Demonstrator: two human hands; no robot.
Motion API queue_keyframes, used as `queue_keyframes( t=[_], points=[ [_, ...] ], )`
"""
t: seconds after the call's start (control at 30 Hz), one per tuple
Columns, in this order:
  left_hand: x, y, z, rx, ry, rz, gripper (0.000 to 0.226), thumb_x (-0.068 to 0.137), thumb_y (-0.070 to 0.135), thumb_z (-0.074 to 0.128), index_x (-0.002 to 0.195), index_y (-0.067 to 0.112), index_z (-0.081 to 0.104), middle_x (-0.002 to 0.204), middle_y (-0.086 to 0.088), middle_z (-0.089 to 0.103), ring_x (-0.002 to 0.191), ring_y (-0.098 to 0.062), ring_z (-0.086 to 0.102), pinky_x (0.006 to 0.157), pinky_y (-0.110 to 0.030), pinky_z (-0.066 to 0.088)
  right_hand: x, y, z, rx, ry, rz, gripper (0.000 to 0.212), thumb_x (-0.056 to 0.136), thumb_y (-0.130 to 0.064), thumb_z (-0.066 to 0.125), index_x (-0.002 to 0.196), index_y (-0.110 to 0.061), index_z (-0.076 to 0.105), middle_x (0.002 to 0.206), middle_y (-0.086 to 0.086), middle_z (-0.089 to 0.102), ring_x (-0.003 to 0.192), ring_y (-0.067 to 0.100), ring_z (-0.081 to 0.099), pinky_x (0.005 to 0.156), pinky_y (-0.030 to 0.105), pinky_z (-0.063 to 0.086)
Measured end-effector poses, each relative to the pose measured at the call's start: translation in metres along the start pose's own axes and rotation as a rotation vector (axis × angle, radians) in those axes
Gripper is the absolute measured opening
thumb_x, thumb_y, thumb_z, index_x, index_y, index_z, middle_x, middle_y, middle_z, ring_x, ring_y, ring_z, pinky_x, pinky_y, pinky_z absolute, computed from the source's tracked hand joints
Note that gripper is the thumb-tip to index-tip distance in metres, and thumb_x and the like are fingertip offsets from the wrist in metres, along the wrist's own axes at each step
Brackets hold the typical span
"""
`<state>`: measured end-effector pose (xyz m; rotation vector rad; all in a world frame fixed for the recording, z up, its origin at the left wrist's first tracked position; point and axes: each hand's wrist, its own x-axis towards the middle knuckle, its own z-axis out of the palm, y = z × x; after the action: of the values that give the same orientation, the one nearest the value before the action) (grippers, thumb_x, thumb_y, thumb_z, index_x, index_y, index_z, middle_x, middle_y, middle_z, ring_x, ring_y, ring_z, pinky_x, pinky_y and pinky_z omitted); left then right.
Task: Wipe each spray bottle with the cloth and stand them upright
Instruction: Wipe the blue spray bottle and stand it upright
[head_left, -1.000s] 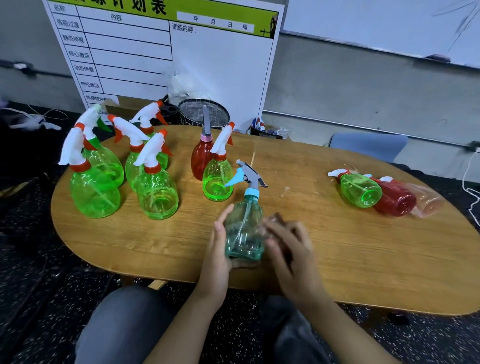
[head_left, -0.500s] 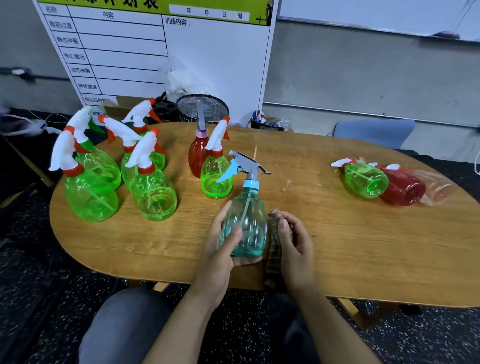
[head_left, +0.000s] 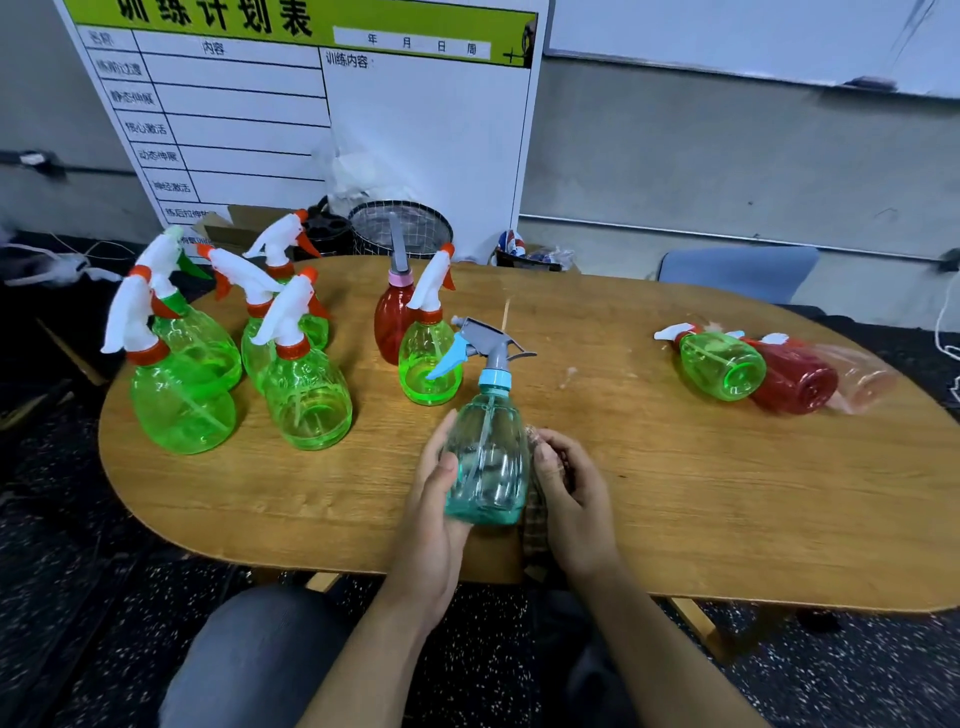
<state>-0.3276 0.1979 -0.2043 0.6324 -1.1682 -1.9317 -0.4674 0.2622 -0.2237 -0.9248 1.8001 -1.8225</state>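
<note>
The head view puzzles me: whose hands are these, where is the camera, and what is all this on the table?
No machine here: a person wears a camera on the head, looking down at their own hands. The left hand grips a teal bottle upright. The right hand presses a checked cloth to its side, wiping it. On the wooden table, green bottles and a red one stand at left. At right a green, a red and a pale bottle lie on their sides.

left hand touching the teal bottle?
Touching. Head view: left hand wraps its fingers round the teal bottle, thumb across the front.
</note>
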Motion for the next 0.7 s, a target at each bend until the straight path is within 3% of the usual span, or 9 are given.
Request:
queue_keyframes(
  t=[0.07,0.17,0.23,0.37,0.53,0.63,0.7],
  points=[
    [0.0,0.001,0.0,-0.011,-0.017,0.005,0.062,0.099,0.037,0.048,0.16,0.031,0.042,0.146,-0.004,0.067,0.132,-0.026,0.067,0.097,-0.039,0.061,0.005,-0.011,0.002,-0.04,0.017,-0.059,0.026,0.099,-0.044,0.061,0.121,-0.035,0.073,0.125,-0.006,0.072,0.121,0.018,0.066,0.106,0.053,0.052],
    [0.001,-0.001,0.0,-0.003,0.001,0.008,0.062,0.096,0.034,0.047,0.158,0.033,0.047,0.145,-0.004,0.069,0.129,-0.027,0.068,0.095,-0.038,0.062,0.017,-0.044,-0.001,-0.096,0.076,-0.238,0.02,0.104,-0.029,0.062,0.12,-0.036,0.073,0.119,-0.005,0.071,0.115,0.01,0.065,0.1,0.028,0.05],
    [0.002,-0.005,0.0,0.013,0.016,-0.006,0.061,0.096,0.032,0.046,0.157,0.034,0.049,0.144,-0.005,0.069,0.129,-0.031,0.068,0.095,-0.042,0.061,0.026,-0.066,-0.001,-0.25,-0.007,-0.375,0.022,0.104,-0.03,0.064,0.124,-0.03,0.075,0.113,-0.008,0.065,0.109,0.004,0.062,0.093,0.017,0.048],
    [0.005,-0.008,-0.003,0.063,0.039,0.014,0.058,0.1,0.032,0.045,0.158,0.032,0.05,0.152,-0.007,0.063,0.139,-0.032,0.061,0.115,-0.06,0.047,0.029,-0.067,0.01,-0.549,-0.193,-0.458,0.035,0.104,-0.046,0.057,0.132,-0.033,0.072,0.105,-0.018,0.045,0.101,-0.009,0.05,0.082,0.004,0.041],
    [0.003,-0.008,-0.004,0.127,0.055,0.027,0.049,0.108,0.038,0.043,0.156,0.033,0.053,0.156,-0.003,0.059,0.145,-0.026,0.056,0.122,-0.061,0.039,0.009,-0.056,0.006,-0.625,-0.147,-0.55,0.042,0.107,-0.049,0.047,0.137,-0.03,0.069,0.11,-0.008,0.043,0.096,0.0,0.051,0.08,0.007,0.041],
    [0.003,-0.004,-0.004,0.087,0.054,0.028,0.047,0.11,0.042,0.045,0.157,0.037,0.051,0.153,-0.005,0.062,0.141,-0.028,0.059,0.12,-0.06,0.042,-0.008,-0.046,-0.003,-0.665,-0.255,-0.749,0.038,0.109,-0.046,0.05,0.138,-0.028,0.066,0.115,-0.009,0.042,0.094,0.002,0.048,0.085,0.006,0.039],
    [0.003,0.001,-0.003,0.024,0.048,0.03,0.051,0.108,0.043,0.047,0.158,0.034,0.048,0.149,-0.007,0.065,0.137,-0.029,0.063,0.115,-0.053,0.048,-0.019,-0.036,-0.009,-0.711,-0.363,-0.887,0.035,0.107,-0.043,0.056,0.137,-0.029,0.068,0.117,-0.002,0.047,0.096,0.01,0.052,0.089,0.015,0.044]
  ],
)
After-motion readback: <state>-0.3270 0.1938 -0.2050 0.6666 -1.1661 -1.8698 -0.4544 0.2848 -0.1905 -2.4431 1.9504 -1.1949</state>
